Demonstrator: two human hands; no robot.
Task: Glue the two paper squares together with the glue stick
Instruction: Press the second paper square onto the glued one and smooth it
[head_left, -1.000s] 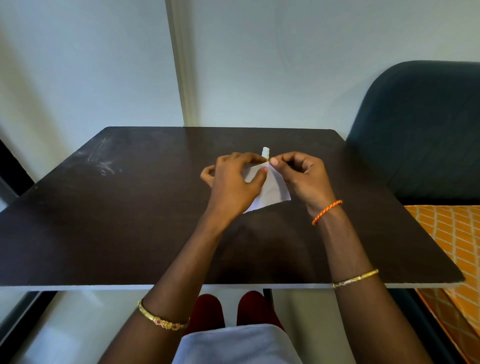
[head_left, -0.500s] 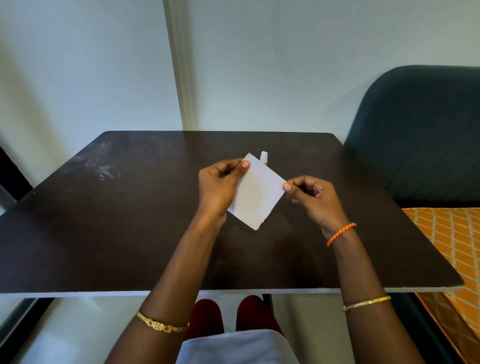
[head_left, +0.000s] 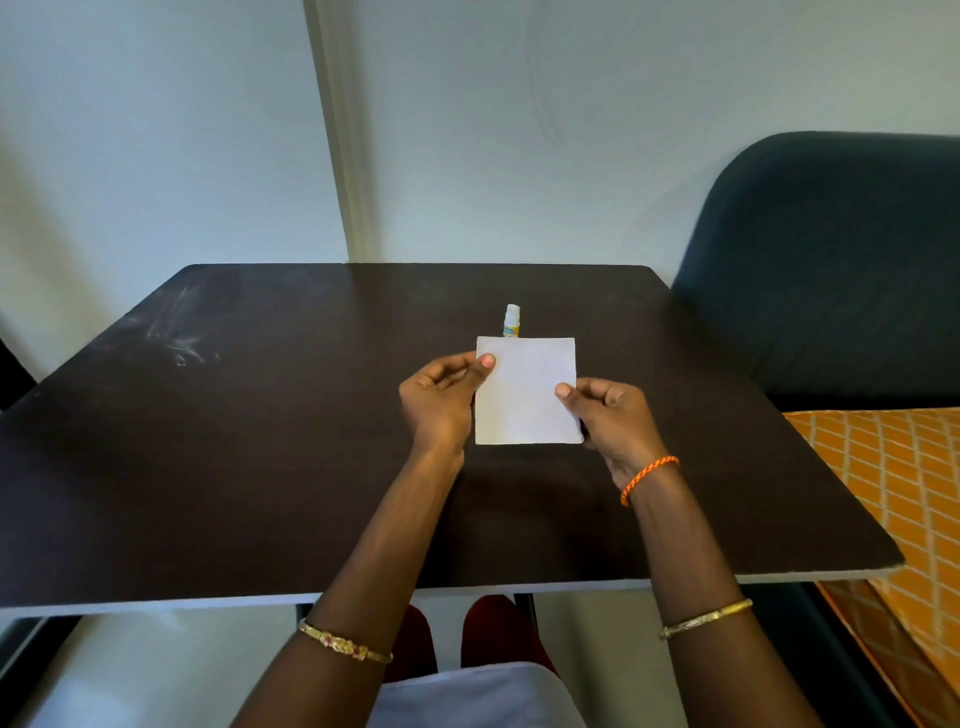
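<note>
A white paper square (head_left: 525, 391) is held up above the dark table (head_left: 260, 441), its edges level. My left hand (head_left: 441, 402) pinches its left edge near the top with thumb and fingers. My right hand (head_left: 610, 418) pinches its right edge at mid height. Only one sheet face shows; whether a second square lies behind it I cannot tell. A small glue stick (head_left: 511, 322) with a white cap and yellow label stands upright on the table just behind the paper's top edge.
A dark blue chair back (head_left: 831, 260) stands at the table's right side, with an orange patterned cloth (head_left: 893, 478) below it. A pale wall lies behind the table. Light scuff marks (head_left: 176, 338) mark the table's far left.
The paper was pressed between both hands, then lifted at a tilt. Now it is turned square to me, and both hands have moved apart to its left and right edges.
</note>
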